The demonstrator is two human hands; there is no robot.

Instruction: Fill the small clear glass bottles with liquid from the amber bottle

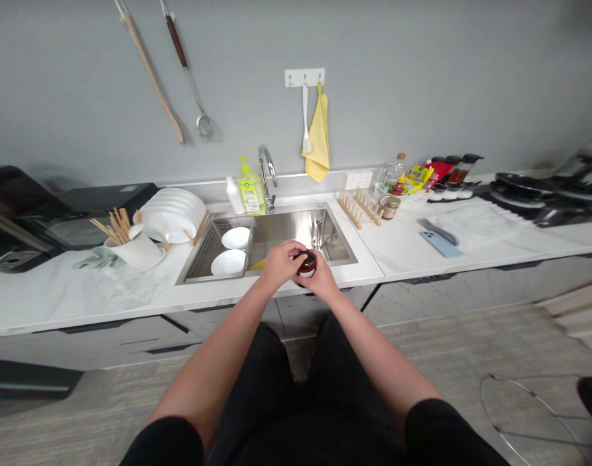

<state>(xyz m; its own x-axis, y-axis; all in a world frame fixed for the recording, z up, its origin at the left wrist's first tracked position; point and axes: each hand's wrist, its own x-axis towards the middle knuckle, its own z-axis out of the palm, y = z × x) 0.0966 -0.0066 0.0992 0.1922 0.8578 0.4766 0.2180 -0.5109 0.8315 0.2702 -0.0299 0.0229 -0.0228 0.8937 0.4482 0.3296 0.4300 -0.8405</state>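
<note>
A small dark reddish-brown jar (307, 264) with a pale label is held between my hands, at the front edge of the sink. My right hand (323, 280) is wrapped around its side. From the other side my left hand (279, 264) closes on it, fingers at the dark top; whether they grip a lid or the rim is too small to tell. Just beyond is the steel sink (286, 226). Two white bowls (228, 262) sit in a wire basket (218, 226) in its left part.
A chrome faucet (268, 181), a green soap bottle (250, 191) and a white bottle (234, 196) stand behind the sink. To the left are stacked white plates (172, 217) and a chopstick holder (138, 251). A wooden rack (358, 208), a glass jar (390, 207) and a phone (441, 243) lie rightward.
</note>
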